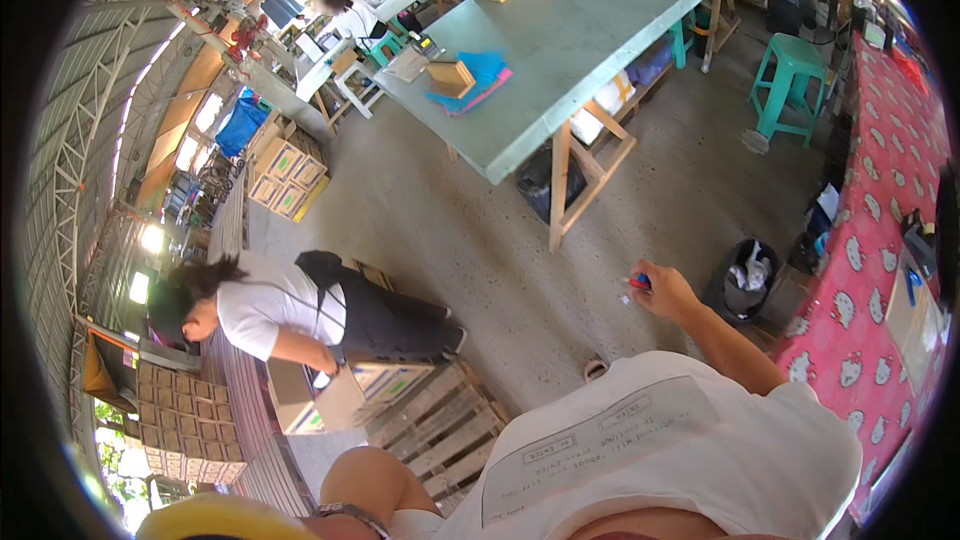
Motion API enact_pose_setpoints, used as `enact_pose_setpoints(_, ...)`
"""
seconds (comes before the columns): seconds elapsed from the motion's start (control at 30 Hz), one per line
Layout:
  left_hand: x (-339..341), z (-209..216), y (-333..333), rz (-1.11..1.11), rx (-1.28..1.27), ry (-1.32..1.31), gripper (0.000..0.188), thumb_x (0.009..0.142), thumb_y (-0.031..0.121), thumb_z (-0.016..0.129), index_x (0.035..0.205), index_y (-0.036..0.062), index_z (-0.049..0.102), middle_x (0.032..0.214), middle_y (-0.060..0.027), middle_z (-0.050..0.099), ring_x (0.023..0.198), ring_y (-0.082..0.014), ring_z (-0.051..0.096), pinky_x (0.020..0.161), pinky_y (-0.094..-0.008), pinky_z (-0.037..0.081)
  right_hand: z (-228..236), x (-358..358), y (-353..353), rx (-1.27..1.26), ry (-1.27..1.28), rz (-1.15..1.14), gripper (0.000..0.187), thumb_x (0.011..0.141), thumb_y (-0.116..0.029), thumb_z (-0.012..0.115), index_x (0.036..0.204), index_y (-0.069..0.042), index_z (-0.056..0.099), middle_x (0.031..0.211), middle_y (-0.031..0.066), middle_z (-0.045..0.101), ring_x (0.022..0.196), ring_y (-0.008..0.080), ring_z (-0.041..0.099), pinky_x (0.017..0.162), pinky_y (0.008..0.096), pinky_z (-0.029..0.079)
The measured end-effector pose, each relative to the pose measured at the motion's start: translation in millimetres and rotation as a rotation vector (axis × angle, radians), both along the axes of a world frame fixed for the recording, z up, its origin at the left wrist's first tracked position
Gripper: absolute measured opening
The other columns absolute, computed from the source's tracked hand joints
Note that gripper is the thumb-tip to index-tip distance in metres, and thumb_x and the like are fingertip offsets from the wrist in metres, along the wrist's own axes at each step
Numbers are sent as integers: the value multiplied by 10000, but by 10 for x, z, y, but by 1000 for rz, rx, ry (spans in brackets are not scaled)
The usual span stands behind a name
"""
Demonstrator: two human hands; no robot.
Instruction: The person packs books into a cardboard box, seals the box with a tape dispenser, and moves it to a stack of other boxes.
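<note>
My right hand is held out over the concrete floor. Its fingers are closed around a small blue and red object, too small to make out its kind. My left arm is bent at the lower edge, with a band at the wrist. The left hand itself is out of the picture. Beside the band, a yellow thing shows at the bottom rim.
At left a person bends over an open cardboard box by a wooden pallet. A green table stands ahead. To my right are a black bin, a green stool and a pink-covered table.
</note>
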State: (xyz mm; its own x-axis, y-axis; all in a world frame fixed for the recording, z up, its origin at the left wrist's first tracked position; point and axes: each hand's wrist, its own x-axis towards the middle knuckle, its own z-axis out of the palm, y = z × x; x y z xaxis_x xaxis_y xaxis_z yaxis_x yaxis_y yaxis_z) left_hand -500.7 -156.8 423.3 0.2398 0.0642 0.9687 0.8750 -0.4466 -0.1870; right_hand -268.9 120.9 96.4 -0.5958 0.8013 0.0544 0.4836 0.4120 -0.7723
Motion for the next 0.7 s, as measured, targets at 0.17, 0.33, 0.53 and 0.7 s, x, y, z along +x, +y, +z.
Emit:
enact_pose_setpoints(0.17,-947,258,546,82,40,94,481,839,363,621,1097,-1,441,960,-113,451,898,-252,482,875,-425,406,87,-843,557,-63,-34,-116,421,774,-220,682,1136,-90,509,788,136,650,753,339,639,689,437,497)
enact_pose_setpoints(0.33,-1803,209,1447,244,191,128,416,851,342,618,1048,14,456,879,-87,459,825,-238,496,833,-417,434,-85,-1619,1555,-52,-68,-170,514,769,-204,694,1210,-90,457,808,155,648,768,346,642,702,425,496)
enact_pose_setpoints(0.53,-2717,374,2435,447,238,221,341,865,318,615,989,33,474,783,-55,468,738,-220,513,782,-407,467,128,-3308,2976,24,-22,-8,512,781,-209,685,1213,-70,448,804,161,644,757,353,639,669,443,489)
enact_pose_setpoints(0.7,-3526,659,3275,608,257,333,285,877,298,612,940,49,489,702,-29,476,666,-206,527,739,-399,495,222,-4719,3750,207,10,196,489,800,-267,667,1198,-64,469,838,165,642,757,352,634,638,447,493)
